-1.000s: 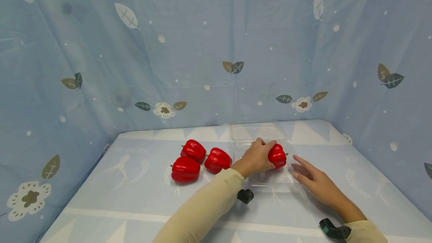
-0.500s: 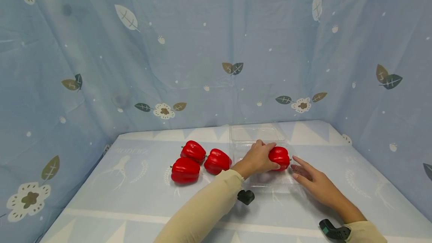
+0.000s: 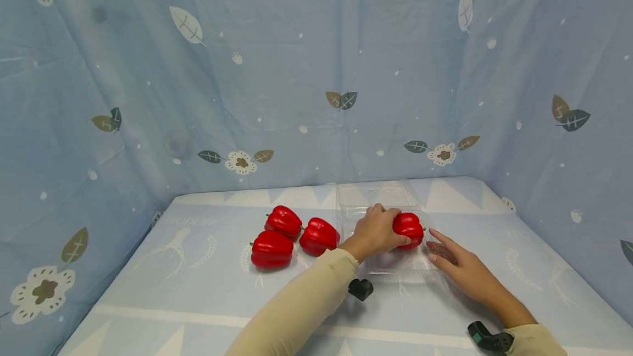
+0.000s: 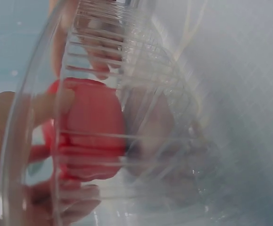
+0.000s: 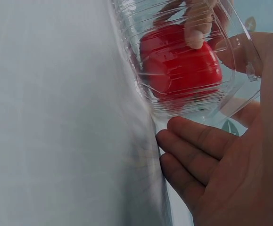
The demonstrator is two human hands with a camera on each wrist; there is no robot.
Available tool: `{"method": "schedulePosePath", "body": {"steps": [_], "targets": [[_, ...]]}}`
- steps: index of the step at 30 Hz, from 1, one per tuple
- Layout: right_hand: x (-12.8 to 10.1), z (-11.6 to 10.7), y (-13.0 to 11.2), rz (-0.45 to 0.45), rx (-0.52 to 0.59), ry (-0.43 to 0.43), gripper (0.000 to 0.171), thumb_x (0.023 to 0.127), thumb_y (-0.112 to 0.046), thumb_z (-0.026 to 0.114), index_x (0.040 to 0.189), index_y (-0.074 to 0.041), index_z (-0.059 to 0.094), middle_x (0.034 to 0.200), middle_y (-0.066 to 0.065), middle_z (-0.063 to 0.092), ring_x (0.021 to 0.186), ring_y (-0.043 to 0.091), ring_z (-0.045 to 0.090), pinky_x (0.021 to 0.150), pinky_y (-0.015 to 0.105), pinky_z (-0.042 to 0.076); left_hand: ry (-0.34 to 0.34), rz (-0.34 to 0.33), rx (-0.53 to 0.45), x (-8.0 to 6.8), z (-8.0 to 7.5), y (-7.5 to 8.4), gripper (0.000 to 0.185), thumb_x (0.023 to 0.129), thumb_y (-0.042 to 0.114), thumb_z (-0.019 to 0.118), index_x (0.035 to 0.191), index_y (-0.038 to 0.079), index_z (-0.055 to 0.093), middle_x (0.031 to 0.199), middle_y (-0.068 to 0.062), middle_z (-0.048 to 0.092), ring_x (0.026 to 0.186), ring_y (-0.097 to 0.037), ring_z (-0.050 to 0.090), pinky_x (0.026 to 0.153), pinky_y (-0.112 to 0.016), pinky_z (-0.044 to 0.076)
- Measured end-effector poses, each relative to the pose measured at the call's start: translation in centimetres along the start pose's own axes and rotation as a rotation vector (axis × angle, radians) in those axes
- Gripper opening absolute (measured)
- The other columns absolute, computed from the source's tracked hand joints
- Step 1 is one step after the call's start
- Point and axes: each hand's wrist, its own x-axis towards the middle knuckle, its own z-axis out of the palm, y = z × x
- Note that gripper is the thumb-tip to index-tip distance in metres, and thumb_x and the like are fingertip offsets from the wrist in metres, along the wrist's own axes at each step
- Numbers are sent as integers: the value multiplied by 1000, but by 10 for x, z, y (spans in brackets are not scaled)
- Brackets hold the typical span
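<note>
A red bell pepper point(image 3: 408, 230) sits within the clear plastic clamshell container point(image 3: 381, 266), its stem toward the right. My left hand point(image 3: 374, 233) grips this pepper from its left side, thumb at the front and fingers over the top. Through the container's ribbed wall, the left wrist view shows the pepper point(image 4: 91, 129) between the fingers. At the container's right end is my right hand point(image 3: 462, 263), its fingers extended. In the right wrist view, several straight fingers of the right hand point(image 5: 221, 165) lie near the container's end wall; whether they press it is unclear.
Left of the container, three more red bell peppers lie grouped: a front one point(image 3: 271, 249), a back one point(image 3: 283, 221) and a right one point(image 3: 318, 236). The container's lid point(image 3: 378, 195) lies open toward the back. A blue patterned curtain point(image 3: 296, 70) encloses the table point(image 3: 198, 290).
The pepper in my left hand shifted slightly right and turned a little within the container, then moved back slightly left. My right hand has stayed at the container's right end.
</note>
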Motion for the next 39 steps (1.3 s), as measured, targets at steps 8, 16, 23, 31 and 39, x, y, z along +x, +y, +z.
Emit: {"method": "schedulePosePath", "body": {"steps": [8,16,23,31,39], "targets": [[1,0,1,-13,-10,13,62,96,-36,56,150,-16,31,132,17,56,120,32,54,94,51,44,0,23,-31,2,1,3,66,75,49,76,133,25,54,108,2,54,96,-11,52,78,-26,50],[2,-3,1,-17,-14,16,63,96,-35,56,150,-15,30,132,17,55,119,31,55,92,47,47,-23,9,-55,4,-1,6,68,76,48,76,135,23,52,111,1,53,96,-11,54,81,-26,51],[2,-4,2,-21,-6,22,63,95,-34,57,149,-15,31,131,17,56,119,32,55,92,46,48,-15,5,-79,5,-2,7,69,75,48,77,134,23,53,112,0,52,96,-11,55,81,-27,51],[3,0,1,10,12,-3,64,95,-38,56,150,-17,30,133,17,55,121,33,53,93,49,46,-27,-4,-80,1,4,2,68,75,48,76,134,23,52,113,1,53,98,-12,55,81,-29,52],[2,3,3,11,-7,7,64,95,-39,55,150,-17,30,133,17,55,121,33,53,93,50,45,-8,1,-58,-2,4,-1,66,75,49,75,133,26,53,110,2,53,96,-12,54,78,-29,52]]}}
